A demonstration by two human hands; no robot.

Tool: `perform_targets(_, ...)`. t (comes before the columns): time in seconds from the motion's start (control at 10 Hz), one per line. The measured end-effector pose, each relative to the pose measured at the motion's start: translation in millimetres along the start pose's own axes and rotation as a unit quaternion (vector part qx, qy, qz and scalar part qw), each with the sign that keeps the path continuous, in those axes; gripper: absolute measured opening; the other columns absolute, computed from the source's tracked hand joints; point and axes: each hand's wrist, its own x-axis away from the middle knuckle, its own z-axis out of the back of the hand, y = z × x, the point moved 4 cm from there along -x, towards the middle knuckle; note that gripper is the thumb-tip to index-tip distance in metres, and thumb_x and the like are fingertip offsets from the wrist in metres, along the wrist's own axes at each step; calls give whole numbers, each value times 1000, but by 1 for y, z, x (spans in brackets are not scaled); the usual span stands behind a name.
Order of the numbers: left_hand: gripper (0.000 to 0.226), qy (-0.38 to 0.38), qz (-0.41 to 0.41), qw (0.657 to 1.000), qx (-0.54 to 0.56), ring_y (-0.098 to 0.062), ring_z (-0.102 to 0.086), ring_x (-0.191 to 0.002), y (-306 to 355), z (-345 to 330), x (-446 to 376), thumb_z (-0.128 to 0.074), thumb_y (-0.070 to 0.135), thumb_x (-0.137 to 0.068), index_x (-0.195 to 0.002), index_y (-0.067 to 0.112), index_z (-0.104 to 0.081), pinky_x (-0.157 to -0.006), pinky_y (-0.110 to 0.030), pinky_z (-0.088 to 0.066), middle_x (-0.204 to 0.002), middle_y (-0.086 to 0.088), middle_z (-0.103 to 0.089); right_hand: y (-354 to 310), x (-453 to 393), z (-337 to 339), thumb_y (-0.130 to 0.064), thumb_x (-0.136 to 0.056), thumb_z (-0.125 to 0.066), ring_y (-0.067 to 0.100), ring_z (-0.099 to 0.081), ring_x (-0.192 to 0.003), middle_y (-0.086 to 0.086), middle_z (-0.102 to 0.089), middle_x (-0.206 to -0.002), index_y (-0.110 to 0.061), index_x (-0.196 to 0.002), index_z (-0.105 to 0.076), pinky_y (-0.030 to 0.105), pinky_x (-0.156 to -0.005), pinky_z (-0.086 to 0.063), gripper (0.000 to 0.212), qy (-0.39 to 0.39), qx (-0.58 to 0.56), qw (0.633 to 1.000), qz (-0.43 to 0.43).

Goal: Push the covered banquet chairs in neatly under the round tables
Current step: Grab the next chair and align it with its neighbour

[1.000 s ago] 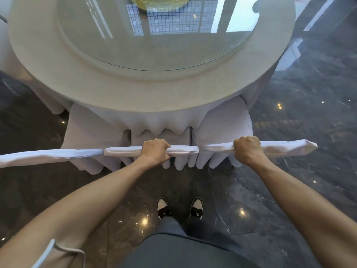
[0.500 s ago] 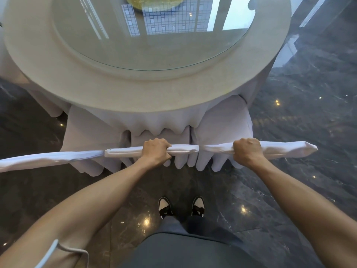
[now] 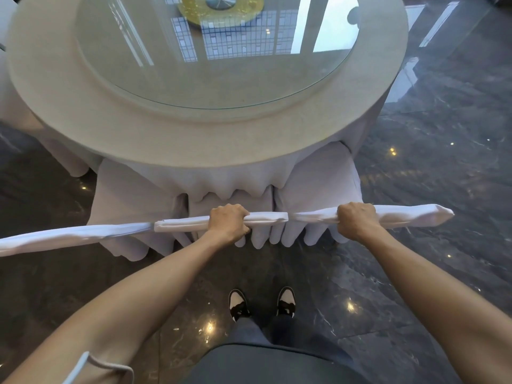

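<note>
A: What's in front of you?

B: Big round table w/ pale cloth (image 3: 110,128) and a glass turntable (image 3: 221,79) on top, dark polished marble floor (image 3: 429,189) all around. Three white-covered banquet chairs side by side at the near edge: left chair (image 3: 69,238), middle chair (image 3: 266,218), right chair (image 3: 401,217).

A: Hands?

B: My left hand (image 3: 228,224) is wrapped tight round the middle chair's top rail, my right hand (image 3: 356,220) round the right chair's.

A: Which step?

B: Mid-push, I reckon. Seats already sit partly under the cloth. Next needs an even shove fwd on both, keeping backs level w/ the left one, no snagging the skirt.
</note>
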Motion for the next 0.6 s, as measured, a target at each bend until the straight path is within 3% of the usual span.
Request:
perform_targets(0.2, 23, -35, -17, 999, 13, -19, -62, -73, -4, 4, 3, -66, 45, -79, -98, 32, -72, -67, -32, -46, -81, 3, -69, -6, -2, -1, -23, -77, -57, 22, -51, -74, 0, -63, -84, -23, -87, -56, 34, -70, -38, 10, -26, -50, 998, 21)
perform_targets(0.4, 34, -64, -33, 994, 83, -15, -63, -76, -14, 10, 13, -57, 62, -82, -98, 35, -69, -67, -33, -47, -83, 7, -69, -20, -9, 7, -46, -81, -58, 20, -58, -80, -1, -63, -88, -22, -97, -61, 34, -72, -47, 29, -127, -105, 986, 27)
perform_targets(0.5, 44, -132, -32, 979, 154, -12, -60, -71, -24, 23, 14, -51, 66, -87, -99, 29, -73, -61, -31, -44, -81, 8, -68, -37, -16, 27, -53, -88, -54, 23, -56, -104, 3, -62, -119, -17, -122, -60, 36, -88, -44, 50, -202, -116, 971, 48)
perform_targets(0.6, 49, -161, -43, 974, 151, -16, -61, -81, -33, 43, 6, -50, 60, -92, -111, 19, -70, -67, -31, -44, -93, 3, -69, -50, -26, 53, -56, -92, -52, 26, -45, -130, 5, -48, -145, -15, -141, -47, 41, -107, -36, 65, -214, -122, 967, 69)
